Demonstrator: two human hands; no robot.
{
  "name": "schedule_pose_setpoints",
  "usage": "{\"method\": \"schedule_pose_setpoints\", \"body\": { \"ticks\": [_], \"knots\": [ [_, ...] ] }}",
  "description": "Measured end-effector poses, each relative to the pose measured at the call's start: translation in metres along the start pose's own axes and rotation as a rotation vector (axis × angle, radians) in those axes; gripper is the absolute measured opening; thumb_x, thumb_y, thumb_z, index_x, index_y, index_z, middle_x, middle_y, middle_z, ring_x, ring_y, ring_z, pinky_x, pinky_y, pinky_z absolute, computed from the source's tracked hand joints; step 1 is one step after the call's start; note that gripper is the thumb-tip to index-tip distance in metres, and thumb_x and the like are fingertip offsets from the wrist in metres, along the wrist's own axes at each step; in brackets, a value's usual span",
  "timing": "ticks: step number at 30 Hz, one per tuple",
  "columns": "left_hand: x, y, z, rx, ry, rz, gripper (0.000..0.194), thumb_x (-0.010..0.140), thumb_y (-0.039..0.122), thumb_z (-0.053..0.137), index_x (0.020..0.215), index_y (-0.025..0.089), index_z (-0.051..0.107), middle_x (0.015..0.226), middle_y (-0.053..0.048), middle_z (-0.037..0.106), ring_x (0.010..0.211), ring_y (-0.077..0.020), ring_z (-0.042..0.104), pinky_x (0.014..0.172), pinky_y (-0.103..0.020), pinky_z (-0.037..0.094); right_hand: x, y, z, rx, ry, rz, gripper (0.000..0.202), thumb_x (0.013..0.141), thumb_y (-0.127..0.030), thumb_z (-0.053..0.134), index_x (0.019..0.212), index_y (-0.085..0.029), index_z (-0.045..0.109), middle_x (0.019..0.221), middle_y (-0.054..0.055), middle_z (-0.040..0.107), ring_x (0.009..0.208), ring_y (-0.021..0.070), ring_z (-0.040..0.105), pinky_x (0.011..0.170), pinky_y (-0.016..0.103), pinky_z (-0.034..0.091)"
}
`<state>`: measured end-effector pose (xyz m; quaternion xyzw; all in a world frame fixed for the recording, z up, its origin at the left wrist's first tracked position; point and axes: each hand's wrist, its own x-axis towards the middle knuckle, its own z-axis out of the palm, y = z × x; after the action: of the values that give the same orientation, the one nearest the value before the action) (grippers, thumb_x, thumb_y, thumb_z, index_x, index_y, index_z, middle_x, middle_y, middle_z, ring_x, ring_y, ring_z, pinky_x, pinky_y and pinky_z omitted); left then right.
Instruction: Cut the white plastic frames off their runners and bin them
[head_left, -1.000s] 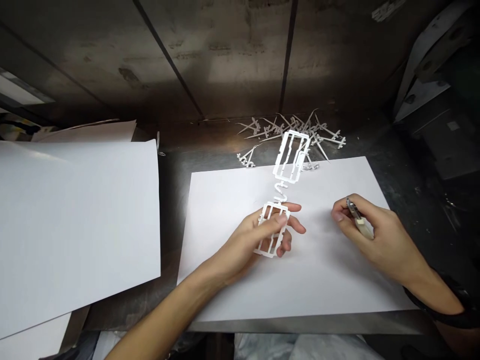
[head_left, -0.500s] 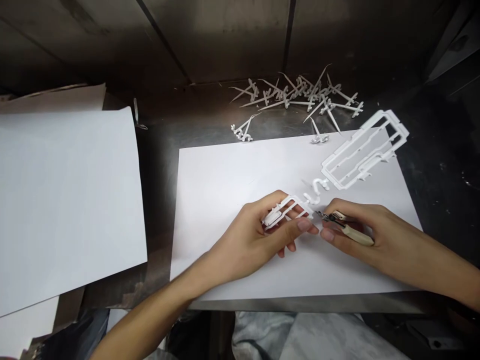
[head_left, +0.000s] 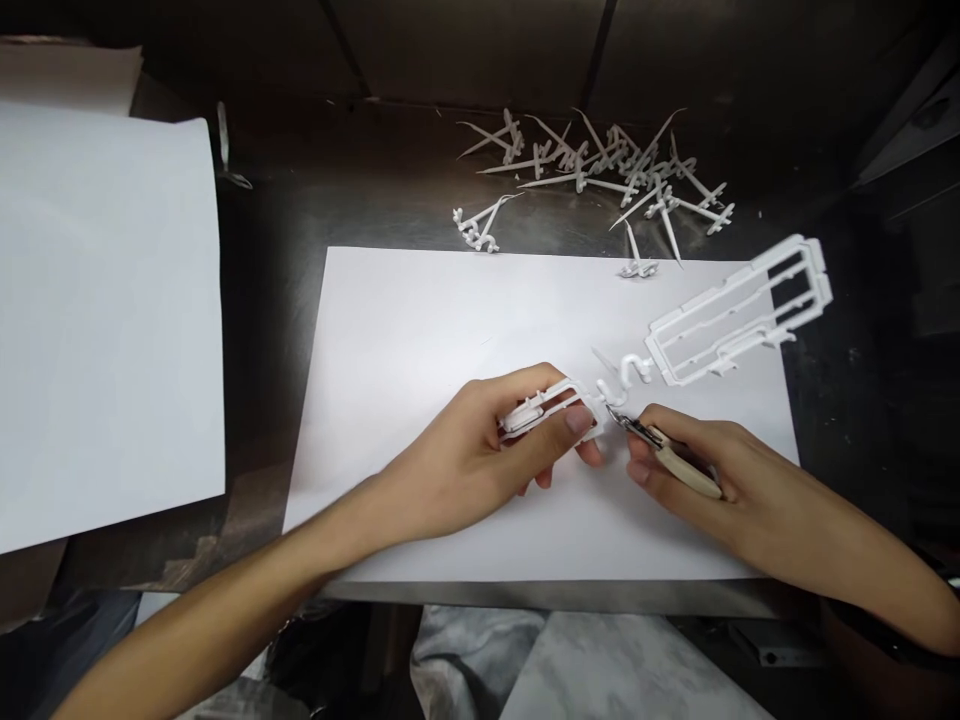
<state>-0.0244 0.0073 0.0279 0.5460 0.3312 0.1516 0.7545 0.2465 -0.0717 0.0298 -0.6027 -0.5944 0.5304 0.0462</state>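
Observation:
My left hand (head_left: 495, 440) is closed on the near end of a white plastic molding, gripping its smaller frame (head_left: 559, 400) between thumb and fingers. A curved S-shaped plastic runner (head_left: 624, 378) joins that frame to a longer slotted frame (head_left: 739, 312), which sticks out to the upper right. My right hand (head_left: 712, 470) is wrapped round side cutters (head_left: 679, 462) with cream handles. Their metal jaws are at the runner's joint, beside the smaller frame. Whether the blades touch the plastic I cannot tell.
A white paper sheet (head_left: 405, 330) lies under both hands on a dark metal table (head_left: 285, 220). Several spiky white plastic offcuts (head_left: 600, 165) lie in a pile behind it. More white sheets (head_left: 105, 330) are stacked at left, with a thin strip (head_left: 225, 145) beside them.
The cutter jaws have come up to the runner's joint beside the smaller frame. The molding has turned slightly in my left hand. The camera view has shifted.

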Motion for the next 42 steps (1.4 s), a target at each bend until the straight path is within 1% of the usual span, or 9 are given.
{"method": "schedule_pose_setpoints", "body": {
  "ticks": [4,11,19,26,29,32,34,37,42],
  "knots": [
    [0.0,0.0,0.001,-0.002,-0.033,-0.016,0.015,0.112,0.031,0.066,0.105,0.02,0.074,0.106,0.002,0.078,0.074,-0.0092,0.063,0.062,-0.017,0.053,0.0,-0.004,-0.001,0.002,-0.019,-0.002,0.028,0.112,-0.052,0.06,0.101,-0.026,0.064,0.083,-0.001,0.057,0.071,0.0199,0.049,0.06,0.031,0.037],
    [0.0,-0.001,0.003,0.005,-0.037,-0.035,0.02,0.112,0.034,0.065,0.101,0.02,0.074,0.098,0.003,0.079,0.07,-0.0106,0.063,0.058,-0.018,0.053,-0.002,-0.015,-0.005,0.011,-0.016,0.011,0.038,0.105,-0.059,0.067,0.087,-0.026,0.069,0.079,0.002,0.066,0.079,0.0274,0.064,0.062,0.033,0.049],
    [-0.002,0.001,0.0,-0.016,-0.107,-0.056,0.027,0.113,0.042,0.063,0.098,0.02,0.068,0.098,0.0,0.081,0.067,-0.0114,0.066,0.057,-0.018,0.055,-0.01,-0.012,-0.006,0.014,-0.052,0.096,0.045,0.106,-0.071,0.063,0.095,-0.028,0.073,0.096,0.002,0.073,0.107,0.0321,0.07,0.084,0.031,0.058],
    [-0.002,-0.004,0.001,0.062,-0.054,-0.002,0.027,0.113,0.042,0.06,0.097,0.021,0.068,0.09,0.002,0.08,0.06,-0.0101,0.064,0.052,-0.017,0.053,-0.006,-0.013,-0.002,-0.047,-0.016,0.08,0.048,0.11,-0.068,0.059,0.091,-0.025,0.072,0.082,0.003,0.069,0.09,0.0304,0.071,0.066,0.031,0.056],
    [-0.001,-0.006,0.0,0.057,-0.066,0.005,0.028,0.112,0.043,0.061,0.096,0.021,0.067,0.089,0.002,0.079,0.059,-0.0103,0.063,0.051,-0.017,0.053,-0.007,-0.008,-0.002,-0.041,-0.015,0.084,0.044,0.108,-0.068,0.063,0.099,-0.027,0.073,0.094,0.003,0.074,0.097,0.0317,0.072,0.07,0.031,0.058],
    [-0.001,-0.006,0.0,0.043,-0.083,-0.018,0.029,0.112,0.047,0.061,0.098,0.022,0.067,0.092,0.0,0.08,0.061,-0.0119,0.065,0.051,-0.018,0.053,-0.008,-0.003,-0.003,-0.029,-0.019,0.127,0.042,0.107,-0.07,0.065,0.11,-0.029,0.074,0.114,0.002,0.076,0.115,0.034,0.07,0.085,0.033,0.059],
    [-0.001,-0.006,0.0,0.033,-0.089,-0.027,0.032,0.111,0.049,0.061,0.098,0.022,0.067,0.092,-0.001,0.08,0.062,-0.0128,0.066,0.051,-0.018,0.054,-0.009,-0.001,-0.004,-0.019,-0.043,0.146,0.043,0.107,-0.072,0.064,0.11,-0.029,0.073,0.118,0.001,0.076,0.121,0.0343,0.068,0.092,0.033,0.058],
    [-0.001,-0.006,-0.001,0.01,-0.11,-0.037,0.034,0.111,0.052,0.06,0.098,0.021,0.067,0.092,-0.003,0.079,0.061,-0.013,0.066,0.051,-0.019,0.054,-0.007,-0.002,-0.004,-0.009,-0.066,0.15,0.047,0.107,-0.074,0.063,0.104,-0.027,0.071,0.12,0.002,0.076,0.115,0.0336,0.069,0.09,0.033,0.058],
    [0.001,-0.008,0.0,0.008,-0.113,-0.044,0.032,0.111,0.05,0.06,0.099,0.021,0.067,0.092,-0.002,0.079,0.061,-0.0133,0.067,0.051,-0.02,0.056,-0.005,-0.007,-0.002,-0.013,-0.073,0.138,0.051,0.108,-0.074,0.06,0.095,-0.026,0.068,0.108,0.002,0.076,0.101,0.0309,0.069,0.083,0.033,0.057]
  ]
}}
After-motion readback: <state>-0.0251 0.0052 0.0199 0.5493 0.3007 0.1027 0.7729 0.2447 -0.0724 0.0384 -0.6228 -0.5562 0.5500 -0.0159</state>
